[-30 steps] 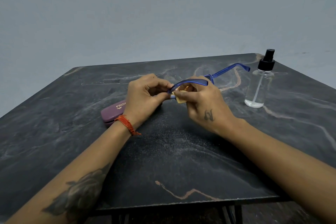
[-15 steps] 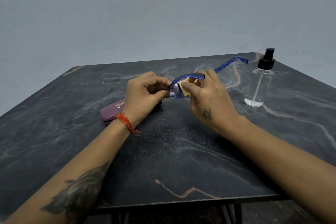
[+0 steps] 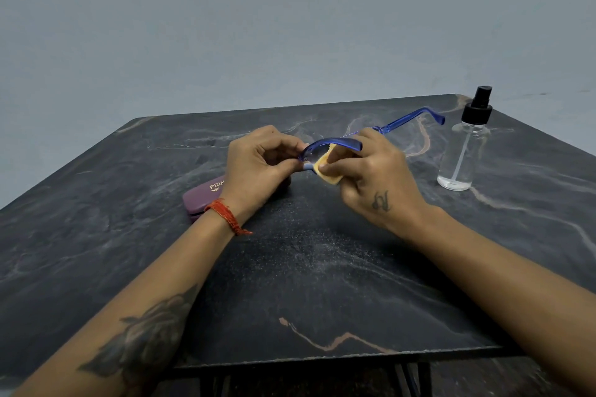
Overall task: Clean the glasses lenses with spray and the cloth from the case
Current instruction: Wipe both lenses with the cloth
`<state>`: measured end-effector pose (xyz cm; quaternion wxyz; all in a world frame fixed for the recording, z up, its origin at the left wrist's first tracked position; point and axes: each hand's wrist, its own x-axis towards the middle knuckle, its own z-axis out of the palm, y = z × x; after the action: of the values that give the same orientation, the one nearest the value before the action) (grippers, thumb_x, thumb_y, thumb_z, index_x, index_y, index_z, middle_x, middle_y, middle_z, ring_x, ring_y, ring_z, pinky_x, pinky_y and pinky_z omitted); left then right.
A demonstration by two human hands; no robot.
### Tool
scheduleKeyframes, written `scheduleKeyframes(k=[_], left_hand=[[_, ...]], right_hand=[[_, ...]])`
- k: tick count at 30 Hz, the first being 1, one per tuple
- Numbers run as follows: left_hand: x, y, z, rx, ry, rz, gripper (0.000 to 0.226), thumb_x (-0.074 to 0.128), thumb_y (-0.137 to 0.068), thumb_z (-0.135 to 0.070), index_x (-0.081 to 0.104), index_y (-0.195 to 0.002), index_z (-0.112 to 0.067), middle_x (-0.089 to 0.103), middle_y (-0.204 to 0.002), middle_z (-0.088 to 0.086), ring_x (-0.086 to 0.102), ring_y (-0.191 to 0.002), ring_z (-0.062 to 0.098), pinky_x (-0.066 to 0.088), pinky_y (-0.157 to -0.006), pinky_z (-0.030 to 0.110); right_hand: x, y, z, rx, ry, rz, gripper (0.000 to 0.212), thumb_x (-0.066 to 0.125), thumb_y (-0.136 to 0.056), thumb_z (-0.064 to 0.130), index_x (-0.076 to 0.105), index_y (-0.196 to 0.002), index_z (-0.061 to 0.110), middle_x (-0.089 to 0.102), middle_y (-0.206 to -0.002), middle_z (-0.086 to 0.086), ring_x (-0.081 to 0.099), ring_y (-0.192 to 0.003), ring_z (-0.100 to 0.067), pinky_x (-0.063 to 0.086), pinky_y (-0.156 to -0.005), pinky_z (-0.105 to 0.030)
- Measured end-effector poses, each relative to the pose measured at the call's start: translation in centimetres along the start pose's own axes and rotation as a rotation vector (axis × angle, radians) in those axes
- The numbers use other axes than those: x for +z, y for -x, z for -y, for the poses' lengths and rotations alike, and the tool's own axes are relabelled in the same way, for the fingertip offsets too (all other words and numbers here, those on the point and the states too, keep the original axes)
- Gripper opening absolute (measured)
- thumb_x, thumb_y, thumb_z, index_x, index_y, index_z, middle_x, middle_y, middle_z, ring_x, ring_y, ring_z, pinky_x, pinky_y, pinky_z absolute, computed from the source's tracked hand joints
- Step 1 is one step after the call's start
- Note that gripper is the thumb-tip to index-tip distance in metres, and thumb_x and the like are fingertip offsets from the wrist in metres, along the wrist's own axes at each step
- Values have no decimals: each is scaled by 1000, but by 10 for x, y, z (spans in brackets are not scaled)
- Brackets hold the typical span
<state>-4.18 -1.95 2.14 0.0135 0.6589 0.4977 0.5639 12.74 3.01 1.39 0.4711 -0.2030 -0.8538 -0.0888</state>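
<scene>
Case [image 3: 206,195], purple, closed, lying on the dark marble table [image 3: 306,284] at far left, partly under my left wrist. Gold lettering showing on the lid.

My left hand [image 3: 258,167] is curling its fingers and pinching the near end of the glasses [image 3: 335,142] between thumb and forefinger, right at the frame's edge by the lens. Blue plastic frame, held up off the table, roughly mid-table between my two hands.

Handling notes: frame is judged light and fairly stiff, though thin at the hinges, so I am keeping the grip on the rim and not on the glass. Lens probably slick if spray is on it; I cannot tell from here whether it is wet. Bare fingertips on the lens would smear it, so only cloth is touching there.

Cloth [image 3: 327,171], small, yellow, soft, folding round the lens. My right hand [image 3: 374,177] is pinching it, thumb on the near face and fingers behind, clamping the lens through the fabric. Wiping step looks to be in hand; which lens is being done I cannot say for certain.

One temple arm is sticking out to the right, past my knuckles, unsupported; best not to lever on it.

Spray bottle [image 3: 464,145], clear with a black pump top, standing upright at far right, well apart from both hands, nearly empty.
</scene>
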Motion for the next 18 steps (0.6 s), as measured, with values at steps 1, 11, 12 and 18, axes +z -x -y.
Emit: scheduleKeyframes(k=[1,11,12,18], left_hand=[[0,0,0,2,4,-2,24,76,-65,-6,70,-85,-16,61,-74,-7,61,-68,7,54,-65,22],[0,-2,1,1,1,-21,25,75,-63,-5,70,-85,-18,61,-72,-7,58,-67,2,49,-65,17],[0,-2,1,0,-2,-19,27,76,-64,-3,70,-85,-18,61,-72,-7,58,-66,2,49,-65,15],[-1,-5,0,-16,34,-20,27,74,-63,-1,70,-85,-16,60,-71,-6,58,-65,-4,45,-64,10]], right_hand=[[-1,0,0,10,10,-27,28,50,-63,0,76,-69,9,66,-70,-3,55,-65,-26,33,-59,-18],[-7,-7,-4,402,-124,-323,17,56,-75,0,70,-83,5,63,-75,-3,43,-66,-3,33,-61,-5],[-7,-8,-4,422,-130,-328,17,56,-76,-1,69,-86,6,63,-76,-3,47,-66,-6,36,-62,-5],[-5,-9,-3,330,-242,-344,33,56,-78,-5,72,-101,12,68,-88,-1,60,-78,-7,53,-67,-23]])
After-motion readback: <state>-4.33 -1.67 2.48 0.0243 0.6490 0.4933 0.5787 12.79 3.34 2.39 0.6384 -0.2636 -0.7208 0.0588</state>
